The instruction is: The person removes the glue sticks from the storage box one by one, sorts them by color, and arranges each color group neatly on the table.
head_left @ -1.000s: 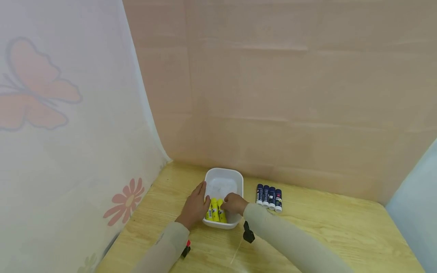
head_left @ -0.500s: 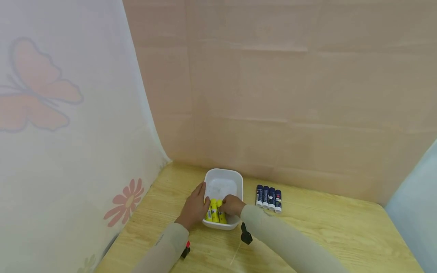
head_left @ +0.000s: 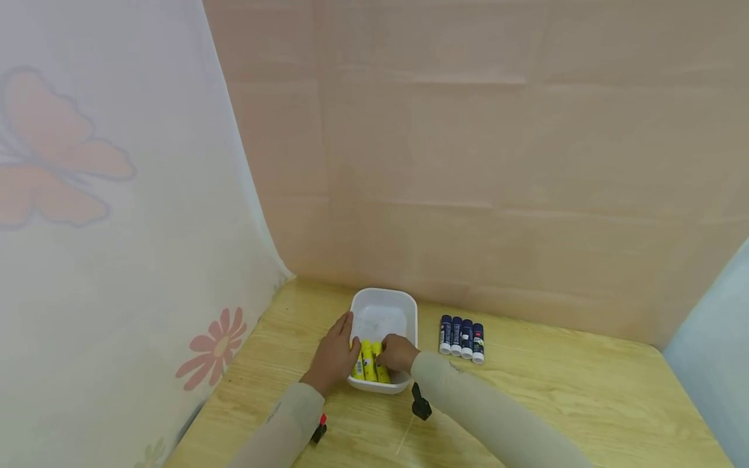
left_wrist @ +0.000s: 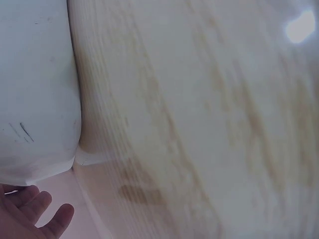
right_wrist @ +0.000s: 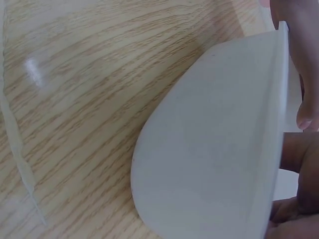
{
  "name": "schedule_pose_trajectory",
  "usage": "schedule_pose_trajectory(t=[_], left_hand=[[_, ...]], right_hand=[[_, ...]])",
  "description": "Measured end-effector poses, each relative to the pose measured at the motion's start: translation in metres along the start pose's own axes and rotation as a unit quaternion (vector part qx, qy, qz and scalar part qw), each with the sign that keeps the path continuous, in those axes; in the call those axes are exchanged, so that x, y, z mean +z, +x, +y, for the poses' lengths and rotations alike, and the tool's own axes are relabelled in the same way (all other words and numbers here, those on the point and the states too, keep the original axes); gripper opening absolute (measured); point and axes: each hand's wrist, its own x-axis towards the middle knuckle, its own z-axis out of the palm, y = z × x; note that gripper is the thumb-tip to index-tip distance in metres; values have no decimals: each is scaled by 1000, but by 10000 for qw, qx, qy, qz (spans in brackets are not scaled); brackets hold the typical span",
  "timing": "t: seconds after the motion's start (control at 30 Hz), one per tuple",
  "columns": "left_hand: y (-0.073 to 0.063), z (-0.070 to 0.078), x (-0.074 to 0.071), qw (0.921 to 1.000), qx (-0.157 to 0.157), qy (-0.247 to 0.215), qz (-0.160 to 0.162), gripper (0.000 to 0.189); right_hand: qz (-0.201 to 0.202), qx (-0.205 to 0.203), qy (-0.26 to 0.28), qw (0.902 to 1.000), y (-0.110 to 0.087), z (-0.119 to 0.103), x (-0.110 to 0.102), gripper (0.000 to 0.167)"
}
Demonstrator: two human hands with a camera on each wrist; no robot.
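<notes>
A white plastic tub (head_left: 383, 318) sits on the table with three yellow glue sticks (head_left: 368, 361) lying side by side at its near end. My left hand (head_left: 332, 359) holds the tub's left side, the thumb over the rim and the other fingers outside. In the left wrist view, fingertips (left_wrist: 60, 219) show beside the tub wall (left_wrist: 37, 94). My right hand (head_left: 399, 353) reaches over the right rim with curled fingers and pinches the upper end of the rightmost yellow glue stick. In the right wrist view, the tub wall (right_wrist: 209, 139) partly hides its fingers (right_wrist: 294, 152).
Several dark blue glue sticks (head_left: 462, 339) with white ends lie in a row on the wooden table (head_left: 556, 396), right of the tub. A brown paper-like backdrop (head_left: 468, 162) rises behind the table. A white printed cloth (head_left: 146, 260) hangs at the left.
The right hand has shifted slightly left and down over the rightmost yellow glue stick. The left hand and the tub stay nearly in place.
</notes>
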Motion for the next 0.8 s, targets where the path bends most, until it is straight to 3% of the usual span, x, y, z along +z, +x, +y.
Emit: schedule_pose_trajectory(t=[0.4,0.8], left_hand=[[0,-2,1,10000,63,-5,35,62],[1,0,1,10000,-14,75,42,63]], right_hand=[[109,-48,152,9998,0,0,-1,42],[132,-180,1448,9892,-5,-1,-5,44]])
